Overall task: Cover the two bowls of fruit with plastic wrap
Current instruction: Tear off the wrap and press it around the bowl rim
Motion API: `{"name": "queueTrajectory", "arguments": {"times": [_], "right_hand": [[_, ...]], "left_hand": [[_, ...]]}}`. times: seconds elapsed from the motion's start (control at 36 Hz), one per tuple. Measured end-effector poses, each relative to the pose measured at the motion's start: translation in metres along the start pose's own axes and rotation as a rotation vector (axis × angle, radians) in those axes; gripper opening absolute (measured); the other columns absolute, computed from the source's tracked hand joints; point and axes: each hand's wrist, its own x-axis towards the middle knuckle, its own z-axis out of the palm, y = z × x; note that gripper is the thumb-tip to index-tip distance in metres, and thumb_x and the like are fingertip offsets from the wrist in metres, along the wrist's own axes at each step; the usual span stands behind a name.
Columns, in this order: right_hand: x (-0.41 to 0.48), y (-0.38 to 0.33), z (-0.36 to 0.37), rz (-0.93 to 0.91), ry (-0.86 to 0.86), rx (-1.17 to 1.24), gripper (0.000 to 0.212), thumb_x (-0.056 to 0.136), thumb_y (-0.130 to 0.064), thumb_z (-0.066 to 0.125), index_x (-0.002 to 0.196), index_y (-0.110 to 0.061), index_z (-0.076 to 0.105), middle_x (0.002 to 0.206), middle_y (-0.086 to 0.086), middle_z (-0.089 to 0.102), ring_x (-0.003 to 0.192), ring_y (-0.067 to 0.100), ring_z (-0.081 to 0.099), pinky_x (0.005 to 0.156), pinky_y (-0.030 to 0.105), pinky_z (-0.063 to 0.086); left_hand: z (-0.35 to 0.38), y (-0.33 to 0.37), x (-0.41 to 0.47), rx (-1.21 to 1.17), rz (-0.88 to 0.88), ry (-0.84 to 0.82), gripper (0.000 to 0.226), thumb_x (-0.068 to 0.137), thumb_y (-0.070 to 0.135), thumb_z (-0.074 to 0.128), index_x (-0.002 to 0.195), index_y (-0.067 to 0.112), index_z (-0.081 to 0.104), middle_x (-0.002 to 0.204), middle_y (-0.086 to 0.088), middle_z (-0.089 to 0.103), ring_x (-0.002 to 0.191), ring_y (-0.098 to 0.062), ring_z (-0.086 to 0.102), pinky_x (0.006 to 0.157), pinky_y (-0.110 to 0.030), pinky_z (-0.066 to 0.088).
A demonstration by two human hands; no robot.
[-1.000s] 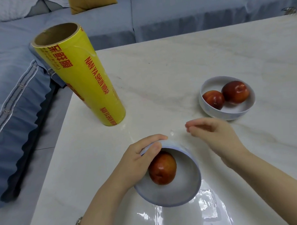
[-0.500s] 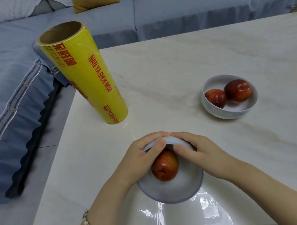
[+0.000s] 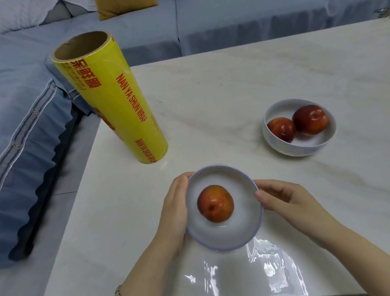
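A white bowl with one red fruit sits at the near edge of the table, with clear plastic wrap stretched over it. The loose wrap trails toward me over the tabletop. My left hand grips the bowl's left rim. My right hand grips the right rim, fingertips curled against the side. A second white bowl with two red fruits stands uncovered at the right. The yellow plastic wrap roll stands upright at the left.
The pale marble table ends at the left beside a blue sofa with a mustard cushion behind. The table's near edge runs just below the loose wrap.
My hands slid from the bowl's far rim out to its left and right sides. The bowl, tilted toward me before, now sits level.
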Motion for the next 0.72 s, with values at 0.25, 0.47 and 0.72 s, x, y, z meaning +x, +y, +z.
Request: {"name": "queueTrajectory", "arguments": {"times": [0.25,0.47,0.72], "right_hand": [[0.001,-0.002,0.007,-0.049,0.054,-0.115,0.028,0.075,-0.007,0.070,0.103,-0.012,0.069,0.093,0.008,0.074,0.080,0.007,0.069,0.073,0.009,0.051],[0.010,-0.023,0.009,-0.134,-0.015,-0.129,0.024,0.067,-0.026,0.069,0.091,-0.027,0.068,0.090,-0.005,0.071,0.078,-0.001,0.064,0.073,0.008,0.048],[0.043,-0.063,0.004,-0.093,-0.310,-0.452,0.008,0.078,-0.014,0.070,0.073,-0.020,0.068,0.072,-0.001,0.067,0.060,0.000,0.056,0.062,0.008,0.046]], "left_hand": [[-0.008,0.026,0.019,0.217,0.095,-0.156,0.025,0.084,0.039,0.051,0.088,0.019,0.065,0.093,-0.001,0.066,0.087,-0.012,0.061,0.079,-0.022,0.047],[-0.008,0.021,0.013,0.263,0.175,-0.166,0.030,0.094,0.031,0.047,0.082,0.021,0.072,0.081,0.008,0.072,0.076,0.002,0.063,0.069,-0.010,0.049],[-0.007,0.017,0.012,0.243,0.225,-0.210,0.020,0.090,0.032,0.057,0.076,0.030,0.071,0.079,0.019,0.072,0.080,0.005,0.064,0.074,-0.008,0.047]]}}
